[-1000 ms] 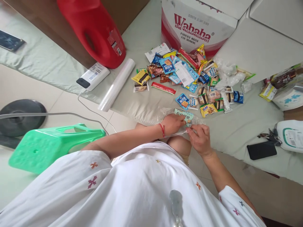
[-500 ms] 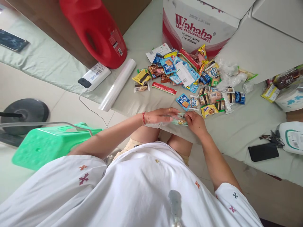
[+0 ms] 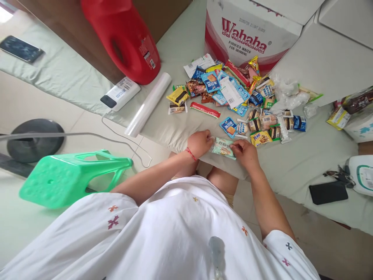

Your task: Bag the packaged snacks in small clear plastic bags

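Observation:
A pale green snack packet [image 3: 223, 147] with a printed cartoon figure is stretched between my hands at the table's front edge. My left hand [image 3: 199, 144], with a red cord at the wrist, is closed at the packet's left end, where some clear film shows. My right hand [image 3: 246, 154] pinches the packet's right end between thumb and fingers. Just beyond lie a blue biscuit packet [image 3: 228, 127], a yellow cookie packet [image 3: 261, 138] and a red wafer bar [image 3: 205, 110]. Behind these is a heap of mixed wrapped snacks [image 3: 217, 83].
A roll of clear film [image 3: 148, 105] lies left of the heap, near a red jug [image 3: 131, 46] and a white device [image 3: 121, 94]. The Wahaha carton [image 3: 244, 37] stands behind. Crumpled clear plastic [image 3: 288, 91], a black phone [image 3: 328, 193] and keys [image 3: 339, 175] are on the right.
My left hand has gone from flat with stretched fingers to closed at the packet's left end. The packet's printed face shows more fully now. The view has shifted slightly.

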Demonstrator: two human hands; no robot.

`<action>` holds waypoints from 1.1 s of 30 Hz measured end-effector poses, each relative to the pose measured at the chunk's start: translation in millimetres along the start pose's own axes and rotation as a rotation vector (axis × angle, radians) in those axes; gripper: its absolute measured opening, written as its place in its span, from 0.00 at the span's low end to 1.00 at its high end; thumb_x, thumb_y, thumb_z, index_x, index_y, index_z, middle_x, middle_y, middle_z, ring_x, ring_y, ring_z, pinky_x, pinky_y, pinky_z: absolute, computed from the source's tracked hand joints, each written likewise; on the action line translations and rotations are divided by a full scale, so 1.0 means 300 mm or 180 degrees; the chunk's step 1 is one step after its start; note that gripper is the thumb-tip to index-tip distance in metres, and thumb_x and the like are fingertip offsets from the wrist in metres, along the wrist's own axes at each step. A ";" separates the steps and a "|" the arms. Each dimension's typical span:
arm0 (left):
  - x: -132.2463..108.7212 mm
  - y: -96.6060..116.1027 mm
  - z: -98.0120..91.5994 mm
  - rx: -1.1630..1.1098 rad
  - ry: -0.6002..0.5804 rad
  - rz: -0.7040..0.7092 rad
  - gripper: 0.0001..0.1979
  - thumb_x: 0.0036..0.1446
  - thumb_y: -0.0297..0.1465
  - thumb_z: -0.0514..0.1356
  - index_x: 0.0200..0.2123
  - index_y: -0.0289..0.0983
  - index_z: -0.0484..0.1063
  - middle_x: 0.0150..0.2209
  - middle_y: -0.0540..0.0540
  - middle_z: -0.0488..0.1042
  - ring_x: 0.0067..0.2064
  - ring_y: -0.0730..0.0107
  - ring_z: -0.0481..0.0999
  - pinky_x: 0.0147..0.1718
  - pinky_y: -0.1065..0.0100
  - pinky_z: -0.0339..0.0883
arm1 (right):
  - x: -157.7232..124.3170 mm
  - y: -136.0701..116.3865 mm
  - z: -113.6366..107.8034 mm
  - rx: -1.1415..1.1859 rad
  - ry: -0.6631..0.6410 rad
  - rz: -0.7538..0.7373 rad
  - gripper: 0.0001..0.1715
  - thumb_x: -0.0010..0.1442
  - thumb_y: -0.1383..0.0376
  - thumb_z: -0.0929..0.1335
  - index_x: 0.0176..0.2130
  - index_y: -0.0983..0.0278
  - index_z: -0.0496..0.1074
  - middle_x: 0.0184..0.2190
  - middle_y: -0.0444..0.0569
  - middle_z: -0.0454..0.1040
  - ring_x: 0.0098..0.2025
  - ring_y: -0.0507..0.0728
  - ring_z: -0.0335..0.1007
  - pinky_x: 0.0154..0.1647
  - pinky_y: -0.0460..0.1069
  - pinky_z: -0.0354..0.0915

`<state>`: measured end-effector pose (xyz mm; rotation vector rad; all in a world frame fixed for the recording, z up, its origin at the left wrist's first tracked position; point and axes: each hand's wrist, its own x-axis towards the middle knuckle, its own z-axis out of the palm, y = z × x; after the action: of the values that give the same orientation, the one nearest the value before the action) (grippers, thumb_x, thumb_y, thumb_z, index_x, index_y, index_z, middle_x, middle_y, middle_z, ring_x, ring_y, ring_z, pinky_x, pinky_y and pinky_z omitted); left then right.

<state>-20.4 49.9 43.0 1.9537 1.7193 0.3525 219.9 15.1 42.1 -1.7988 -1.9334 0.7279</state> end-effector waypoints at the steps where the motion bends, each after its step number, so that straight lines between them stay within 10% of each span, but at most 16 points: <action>1: 0.005 0.000 0.004 0.0097 0.0155 0.0153 0.10 0.62 0.38 0.60 0.37 0.39 0.77 0.35 0.41 0.79 0.39 0.55 0.75 0.35 0.60 0.65 | -0.002 0.005 -0.003 0.0009 0.0033 0.0069 0.16 0.66 0.53 0.68 0.38 0.62 0.78 0.35 0.50 0.76 0.35 0.58 0.72 0.37 0.50 0.64; 10: -0.088 -0.021 -0.096 0.0359 0.1247 0.1156 0.19 0.63 0.31 0.59 0.57 0.42 0.73 0.61 0.36 0.72 0.71 0.42 0.61 0.65 0.35 0.55 | -0.021 -0.002 0.005 -0.0414 0.0189 -0.0002 0.16 0.69 0.56 0.65 0.39 0.61 0.78 0.39 0.52 0.78 0.40 0.60 0.72 0.36 0.50 0.61; 15: -0.145 0.087 -0.007 0.0404 0.0078 0.2815 0.22 0.71 0.34 0.51 0.65 0.45 0.70 0.64 0.40 0.74 0.70 0.58 0.67 0.71 0.46 0.53 | -0.018 -0.014 0.010 -0.0588 0.0091 -0.0083 0.15 0.69 0.61 0.63 0.41 0.62 0.79 0.39 0.53 0.78 0.38 0.59 0.71 0.34 0.50 0.59; 25: -0.080 0.041 0.117 0.0513 -0.0317 0.2360 0.25 0.75 0.36 0.47 0.71 0.39 0.63 0.71 0.38 0.65 0.73 0.59 0.62 0.71 0.47 0.51 | -0.092 0.197 -0.158 -0.0598 0.0773 0.0645 0.25 0.69 0.50 0.62 0.43 0.63 0.80 0.40 0.57 0.79 0.41 0.63 0.71 0.42 0.54 0.64; 33: -0.087 0.041 0.126 0.0502 -0.0218 0.2389 0.25 0.75 0.37 0.47 0.70 0.39 0.64 0.70 0.38 0.66 0.73 0.58 0.62 0.71 0.47 0.50 | -0.107 0.131 -0.076 -0.0298 0.0307 0.0362 0.33 0.58 0.37 0.69 0.40 0.62 0.80 0.37 0.56 0.75 0.44 0.65 0.68 0.52 0.60 0.64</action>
<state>4.8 16.1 21.4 2.6431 0.9310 0.4037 267.6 -12.9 37.7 -1.9758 -1.8431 0.5836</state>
